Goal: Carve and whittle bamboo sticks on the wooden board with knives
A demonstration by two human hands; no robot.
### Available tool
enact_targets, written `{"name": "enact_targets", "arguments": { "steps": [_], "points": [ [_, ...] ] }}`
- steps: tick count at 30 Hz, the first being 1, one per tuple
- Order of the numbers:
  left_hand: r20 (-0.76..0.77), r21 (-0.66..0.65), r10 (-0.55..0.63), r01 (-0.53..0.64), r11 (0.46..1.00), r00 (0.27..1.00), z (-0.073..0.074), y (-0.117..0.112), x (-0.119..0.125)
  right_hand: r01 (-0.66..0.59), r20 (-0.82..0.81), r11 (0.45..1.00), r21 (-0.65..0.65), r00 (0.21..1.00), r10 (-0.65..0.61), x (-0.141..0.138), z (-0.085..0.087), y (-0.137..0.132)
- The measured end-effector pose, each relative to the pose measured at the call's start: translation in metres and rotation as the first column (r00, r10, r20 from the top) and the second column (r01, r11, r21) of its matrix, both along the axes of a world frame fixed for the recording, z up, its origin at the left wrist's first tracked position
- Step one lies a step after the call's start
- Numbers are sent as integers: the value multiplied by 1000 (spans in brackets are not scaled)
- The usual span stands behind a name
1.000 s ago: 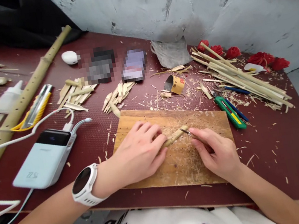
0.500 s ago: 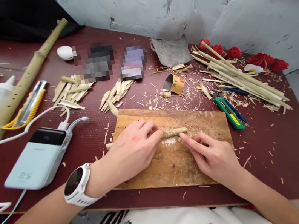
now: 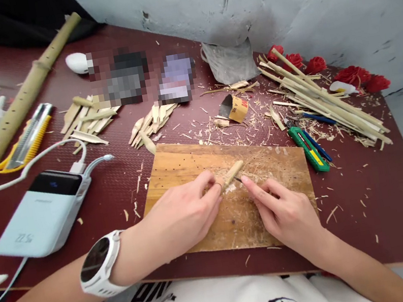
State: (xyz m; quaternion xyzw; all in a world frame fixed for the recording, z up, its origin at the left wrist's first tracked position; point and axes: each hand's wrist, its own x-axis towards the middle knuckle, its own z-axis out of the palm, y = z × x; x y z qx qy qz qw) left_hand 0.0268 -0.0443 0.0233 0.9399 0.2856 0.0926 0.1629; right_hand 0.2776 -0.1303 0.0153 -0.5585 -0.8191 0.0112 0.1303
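Observation:
My left hand (image 3: 184, 218), with a white watch (image 3: 99, 266) on its wrist, pinches a short bamboo piece (image 3: 231, 174) down on the wooden cutting board (image 3: 188, 161). The piece's free end tilts up to the right. My right hand (image 3: 287, 214) is closed on a thin blade (image 3: 238, 180) whose tip touches the bamboo piece just beside my left fingertips. Most of the blade is hidden inside my fingers.
On the dark red table (image 3: 389, 212) lie a power bank (image 3: 43, 211) with cables, a long bamboo pole (image 3: 13, 115), a yellow utility knife (image 3: 22, 142), cut bamboo slivers (image 3: 150, 123), a green cutter (image 3: 309, 148), a bundle of bamboo strips (image 3: 324, 99), red flowers (image 3: 357, 76) and shavings.
The bamboo piece was turned from lying flat to tilting up to the right. Both hands drew slightly toward me, and the blade tip shifted left to the piece's base.

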Motion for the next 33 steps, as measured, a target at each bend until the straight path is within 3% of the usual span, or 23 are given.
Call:
{"name": "enact_targets", "arguments": {
  "steps": [3, 8, 14, 20, 26, 33],
  "points": [
    [-38, -2, 41, -41, 999, 998, 2, -2, 1, 6, 19, 999, 48, 1000, -7, -1, 1, 3],
    [-11, -9, 76, -76, 997, 997, 0, -3, 2, 29, -102, 998, 54, 994, -23, -3, 5, 11],
    [89, 95, 135, -143, 985, 987, -4, 8, 5, -4, -8, 997, 77, 1000, 5, 0, 8, 20],
    [90, 44, -54, 51, 998, 994, -9, 33, 4, -4, 191, 994, 109, 981, -17, -1, 11, 30],
    [4, -12, -70, 70, 997, 998, -8, 42, -2, -42, 248, 993, 112, 969, 13, 0, 10, 40],
    [12, 25, -115, 115, 993, 993, -7, 42, -3, -45, 245, 996, 70, 969, 27, -2, 10, 42]
  ]
}}
